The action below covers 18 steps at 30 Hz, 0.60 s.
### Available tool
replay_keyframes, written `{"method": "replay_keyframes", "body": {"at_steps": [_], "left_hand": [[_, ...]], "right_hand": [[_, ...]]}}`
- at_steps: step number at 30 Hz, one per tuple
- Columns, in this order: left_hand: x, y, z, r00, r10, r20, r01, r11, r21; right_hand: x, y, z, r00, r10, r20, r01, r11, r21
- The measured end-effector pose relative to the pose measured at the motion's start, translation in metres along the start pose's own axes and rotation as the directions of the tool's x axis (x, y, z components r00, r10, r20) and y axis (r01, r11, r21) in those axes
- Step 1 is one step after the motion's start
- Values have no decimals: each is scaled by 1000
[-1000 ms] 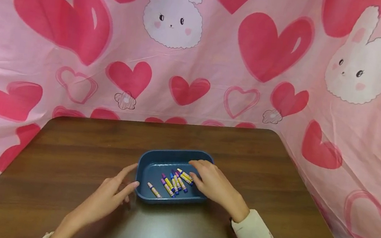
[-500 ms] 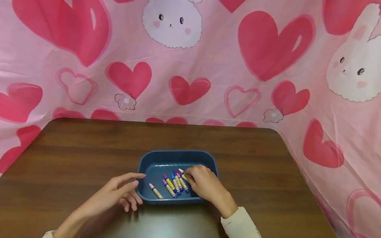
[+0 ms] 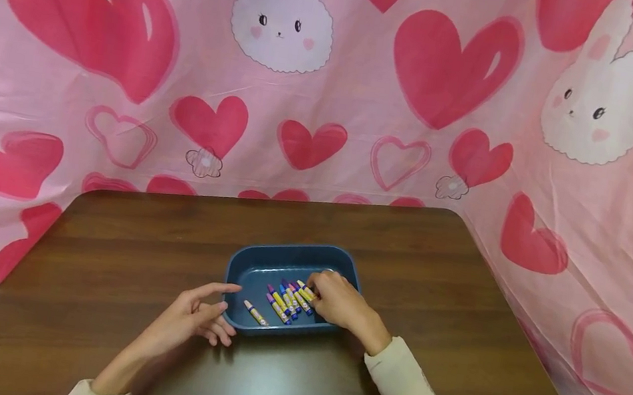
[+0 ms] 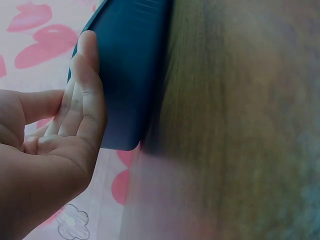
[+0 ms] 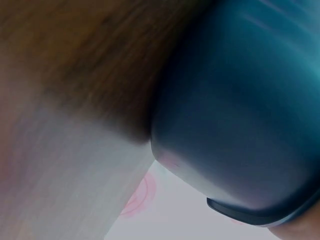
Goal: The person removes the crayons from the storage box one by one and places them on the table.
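Observation:
Several crayons [image 3: 278,309] in yellow wrappers lie in a dark blue tray [image 3: 278,254], most of them bunched right of its middle. One pale-tipped crayon [image 3: 255,313] lies apart at the tray's left. Reaching over the right part of the tray, my right hand [image 3: 341,302] pinches the end of a cream-tipped crayon [image 3: 304,287] at the edge of the bunch; its fingertips are partly hidden. My left hand [image 3: 192,316] is at the tray's left front corner, fingers loosely extended, the index over the rim. The right wrist view shows mostly the tray's outer wall [image 5: 235,115].
The tray stands on a brown wooden table [image 3: 165,237]. A pink cloth [image 3: 357,82] with hearts and rabbits hangs behind the table and at its sides.
My right hand has moved from the tray's right rim down to the crayons, its fingers closing in. The left hand has shifted slightly right, its index finger now over the rim.

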<state>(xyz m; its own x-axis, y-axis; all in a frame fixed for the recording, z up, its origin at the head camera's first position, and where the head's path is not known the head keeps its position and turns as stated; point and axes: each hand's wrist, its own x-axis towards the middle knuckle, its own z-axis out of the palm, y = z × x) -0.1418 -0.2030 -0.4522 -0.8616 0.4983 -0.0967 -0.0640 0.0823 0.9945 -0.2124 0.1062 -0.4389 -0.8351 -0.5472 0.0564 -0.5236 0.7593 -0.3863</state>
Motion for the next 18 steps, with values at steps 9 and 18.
{"method": "replay_keyframes", "body": {"at_steps": [9, 18], "left_hand": [[-4, 2, -1, 1000, -13, 0, 13, 1000, -26], [-7, 3, -4, 1000, 2, 21, -2, 1000, -31]], "right_hand": [[-2, -2, 0, 997, -24, -76, 24, 1000, -7], [-3, -6, -15, 985, -34, -168, 38, 999, 20]]}}
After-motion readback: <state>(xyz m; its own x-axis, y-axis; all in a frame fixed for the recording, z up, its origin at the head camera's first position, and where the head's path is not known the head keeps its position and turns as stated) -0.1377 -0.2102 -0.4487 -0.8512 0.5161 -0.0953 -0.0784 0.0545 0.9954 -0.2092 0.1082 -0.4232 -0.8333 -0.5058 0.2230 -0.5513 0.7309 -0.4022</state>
